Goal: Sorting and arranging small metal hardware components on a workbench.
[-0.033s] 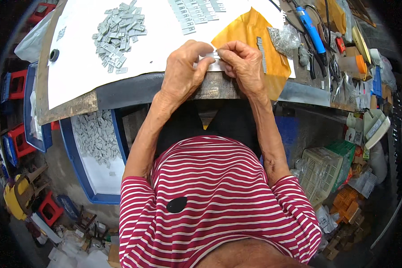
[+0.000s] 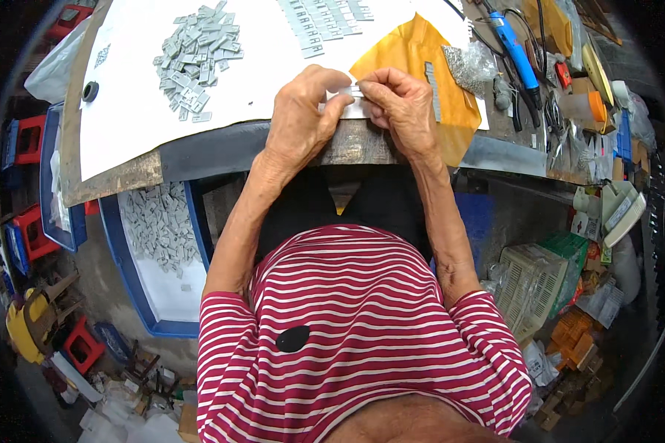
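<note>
My left hand (image 2: 303,114) and my right hand (image 2: 406,111) meet over the front edge of the table. Between their fingertips is a small light-grey piece (image 2: 353,91), mostly covered by the fingers. The right thumb and forefinger pinch its right end. The left thumb and forefinger curl round its left side. To the left on white paper (image 2: 125,140) lies a heap of small flat grey pieces (image 2: 196,59). Beyond the hands, similar pieces (image 2: 310,29) lie in neat rows. A yellow envelope (image 2: 399,55) beside my right hand bears a stacked strip of grey pieces (image 2: 432,88).
A bag of tiny metal parts (image 2: 465,68) lies on the envelope. A blue electric screwdriver (image 2: 515,50) and cables are at the right. A black ring (image 2: 89,91) sits at the paper's left. Below the table edge, a blue tray (image 2: 129,284) holds many grey pieces.
</note>
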`<act>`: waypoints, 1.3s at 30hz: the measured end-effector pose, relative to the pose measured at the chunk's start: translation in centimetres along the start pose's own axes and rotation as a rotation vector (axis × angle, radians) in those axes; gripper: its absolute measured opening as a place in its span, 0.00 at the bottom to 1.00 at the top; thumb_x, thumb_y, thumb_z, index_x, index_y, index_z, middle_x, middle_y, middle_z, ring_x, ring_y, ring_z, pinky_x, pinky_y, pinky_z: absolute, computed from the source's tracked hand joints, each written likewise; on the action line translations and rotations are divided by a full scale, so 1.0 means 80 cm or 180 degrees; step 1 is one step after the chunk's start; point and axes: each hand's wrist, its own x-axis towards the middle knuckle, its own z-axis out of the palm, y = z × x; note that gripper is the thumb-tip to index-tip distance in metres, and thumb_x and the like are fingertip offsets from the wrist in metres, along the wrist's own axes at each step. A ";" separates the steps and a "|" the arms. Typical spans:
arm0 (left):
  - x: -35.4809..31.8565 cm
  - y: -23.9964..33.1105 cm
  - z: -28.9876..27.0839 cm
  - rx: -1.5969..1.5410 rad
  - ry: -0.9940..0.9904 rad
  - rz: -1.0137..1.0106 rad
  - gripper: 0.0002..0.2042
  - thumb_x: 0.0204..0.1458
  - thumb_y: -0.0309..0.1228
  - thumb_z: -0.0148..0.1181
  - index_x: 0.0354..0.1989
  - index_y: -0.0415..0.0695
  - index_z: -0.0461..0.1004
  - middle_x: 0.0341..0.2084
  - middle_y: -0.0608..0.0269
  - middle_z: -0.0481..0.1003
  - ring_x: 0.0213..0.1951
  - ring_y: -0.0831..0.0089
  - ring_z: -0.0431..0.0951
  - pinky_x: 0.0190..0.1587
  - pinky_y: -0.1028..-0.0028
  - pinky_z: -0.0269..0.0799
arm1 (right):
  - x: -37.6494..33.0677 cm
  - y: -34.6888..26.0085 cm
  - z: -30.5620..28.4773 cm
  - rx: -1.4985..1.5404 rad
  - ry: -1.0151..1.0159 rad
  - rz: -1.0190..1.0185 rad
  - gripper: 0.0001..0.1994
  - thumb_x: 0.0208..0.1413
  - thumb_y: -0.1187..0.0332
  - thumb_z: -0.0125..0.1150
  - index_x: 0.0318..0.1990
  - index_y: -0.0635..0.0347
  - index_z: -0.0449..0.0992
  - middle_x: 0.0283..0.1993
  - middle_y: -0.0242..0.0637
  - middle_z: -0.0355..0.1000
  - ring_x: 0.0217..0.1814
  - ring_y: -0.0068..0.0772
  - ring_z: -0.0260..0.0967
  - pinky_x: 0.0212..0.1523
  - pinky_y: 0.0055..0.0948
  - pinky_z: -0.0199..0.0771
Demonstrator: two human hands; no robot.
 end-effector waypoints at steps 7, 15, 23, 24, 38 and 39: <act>0.012 -0.018 -0.007 0.0253 0.0275 -0.0264 0.08 0.39 0.25 0.60 0.28 0.35 0.74 0.24 0.55 0.72 0.23 0.66 0.72 0.26 0.70 0.68 | 0.003 0.005 0.005 0.0437 0.0087 -0.0114 0.08 0.54 0.73 0.52 0.33 0.72 0.72 0.21 0.31 0.66 0.16 0.13 0.57 0.15 0.13 0.56; 0.023 -0.043 -0.019 0.1102 0.0535 -0.0326 0.07 0.39 0.27 0.60 0.27 0.38 0.75 0.24 0.57 0.72 0.30 0.62 0.72 0.33 0.66 0.66 | -0.008 0.001 -0.001 0.0207 0.0138 -0.0119 0.08 0.54 0.74 0.50 0.33 0.72 0.71 0.23 0.32 0.66 0.17 0.14 0.57 0.15 0.13 0.57; 0.045 -0.075 -0.045 0.1152 0.0898 -0.0553 0.06 0.37 0.27 0.59 0.25 0.39 0.76 0.20 0.56 0.72 0.28 0.61 0.72 0.32 0.65 0.66 | -0.015 -0.002 0.001 0.0052 0.0105 0.0003 0.08 0.54 0.73 0.50 0.34 0.71 0.71 0.23 0.31 0.65 0.17 0.13 0.57 0.16 0.13 0.56; 0.050 -0.078 -0.047 0.1149 0.0894 -0.0517 0.06 0.37 0.27 0.59 0.25 0.40 0.76 0.21 0.55 0.73 0.28 0.61 0.73 0.32 0.64 0.65 | -0.014 -0.002 0.001 0.0001 0.0069 0.0002 0.08 0.54 0.73 0.50 0.34 0.71 0.71 0.23 0.31 0.65 0.18 0.13 0.57 0.16 0.13 0.56; 0.184 -0.154 -0.073 0.2470 0.1272 -0.0534 0.08 0.40 0.33 0.59 0.30 0.48 0.78 0.29 0.62 0.76 0.37 0.59 0.68 0.39 0.57 0.60 | -0.022 -0.004 -0.003 -0.0348 -0.0051 0.0306 0.08 0.55 0.72 0.50 0.37 0.67 0.72 0.25 0.29 0.66 0.19 0.12 0.58 0.16 0.12 0.56; 0.190 -0.163 -0.073 0.2475 0.1282 -0.0540 0.08 0.40 0.33 0.59 0.30 0.48 0.78 0.29 0.62 0.76 0.37 0.59 0.68 0.39 0.57 0.60 | -0.022 -0.004 -0.003 -0.0351 -0.0063 0.0305 0.08 0.55 0.72 0.50 0.37 0.67 0.72 0.25 0.29 0.66 0.19 0.12 0.58 0.16 0.12 0.56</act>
